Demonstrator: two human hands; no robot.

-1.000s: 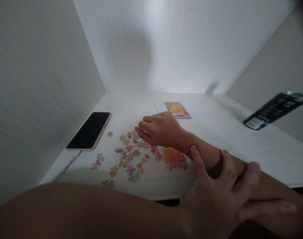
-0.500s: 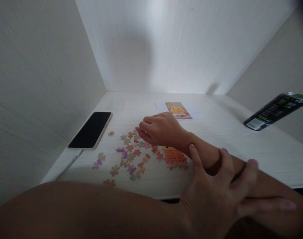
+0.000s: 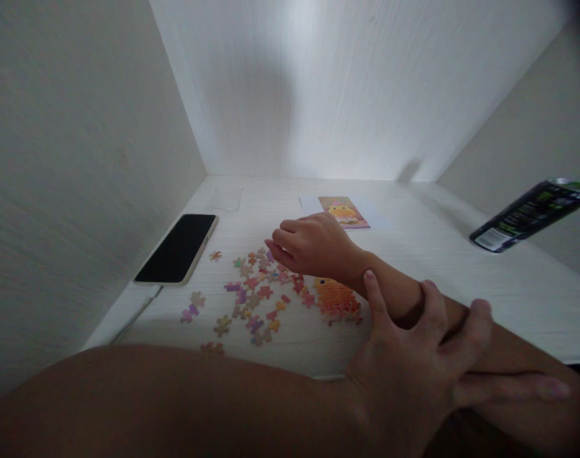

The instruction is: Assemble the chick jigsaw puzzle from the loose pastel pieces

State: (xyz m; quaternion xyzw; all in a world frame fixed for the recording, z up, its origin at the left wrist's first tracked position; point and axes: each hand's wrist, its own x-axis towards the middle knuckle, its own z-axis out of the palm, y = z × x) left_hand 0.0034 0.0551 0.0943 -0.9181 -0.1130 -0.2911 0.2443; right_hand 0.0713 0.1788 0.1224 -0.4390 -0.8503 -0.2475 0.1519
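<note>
My left hand (image 3: 414, 362) reaches across from the left, its fingers spread over my right forearm and touching it. Beyond it, my right hand (image 3: 313, 245) is closed in a loose fist above the loose jigsaw pieces (image 3: 252, 296); its palm is hidden, so I cannot tell if anything is inside. Partly covered by my right wrist is a joined orange-and-red section of jigsaw puzzle (image 3: 338, 302). The loose pieces, in pink, purple, beige and orange, are scattered to the left of that section.
A black-screened phone (image 3: 178, 248) with a white cable (image 3: 140, 313) lies at the left. A picture card (image 3: 345, 213) sits behind my right hand, and a clear plastic piece (image 3: 227, 198) at the back left. A dark drink can (image 3: 528, 216) stands right. Pale walls (image 3: 318, 95) enclose the table.
The view has shifted very slightly, so the things on the table appear a little farther right. Both hands keep nearly the same pose, the left still on the right forearm.
</note>
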